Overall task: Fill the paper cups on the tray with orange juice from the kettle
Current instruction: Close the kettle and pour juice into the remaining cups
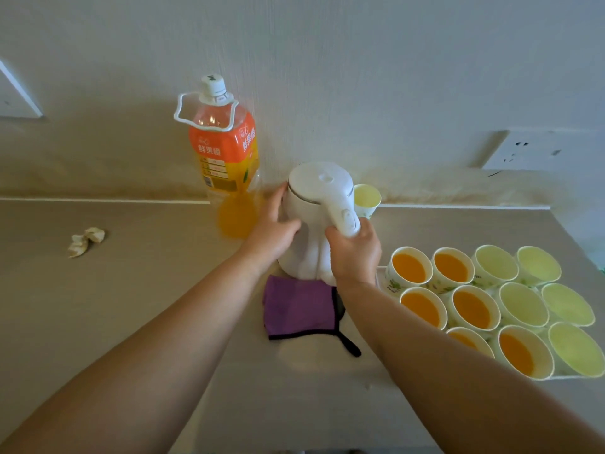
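A white kettle (314,204) stands upright on the counter near the wall, lid closed. My right hand (355,249) grips its handle from below. My left hand (273,229) rests flat against the kettle's left side. To the right, a white tray (381,280) carries several paper cups. Those on its left side, such as one cup (409,267), hold orange juice. The cups on its right side, such as another (532,306), show bare pale insides.
A large juice bottle (226,158), partly full, stands left of the kettle against the wall. One lone paper cup (368,198) sits behind the kettle. A purple cloth (299,308) lies in front of it. A crumpled tissue (86,240) lies far left. A wall socket (527,150) is at upper right.
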